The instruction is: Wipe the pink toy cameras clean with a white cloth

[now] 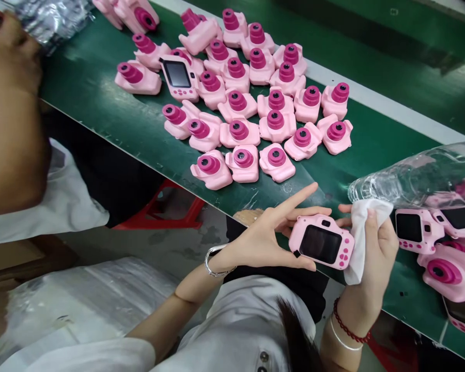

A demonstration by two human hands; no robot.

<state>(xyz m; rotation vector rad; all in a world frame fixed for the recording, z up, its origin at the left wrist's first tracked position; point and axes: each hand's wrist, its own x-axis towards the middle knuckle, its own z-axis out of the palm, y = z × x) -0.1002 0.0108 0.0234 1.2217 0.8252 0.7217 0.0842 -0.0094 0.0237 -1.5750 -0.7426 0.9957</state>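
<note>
head view looks down on a pink toy camera (pixel 321 242) held just off the near edge of the green belt (pixel 101 98), between the two hands and touching both. its long axis runs left to right across the picture, tilted slightly down toward the right, with the dark screen facing up at the viewer. the left hand (pixel 269 235) is at its left end, thumb under the lower edge and fingers behind the top, the forefinger stretched out straight and free; so this hand is half open, pinching the body lightly. the right hand (pixel 375 248) is at the right end, curled around a white cloth (pixel 362 232) that lies against that end of the toy camera; whether the fingers also grip the body itself is hard to tell, since the cloth hides the contact. both wrists are bent inward, forearms rising from below. more pink cameras (pixel 251 103) lie clustered farther up the belt, well apart, and others sit under a clear plastic bag (pixel 418 175) to the right.
</note>
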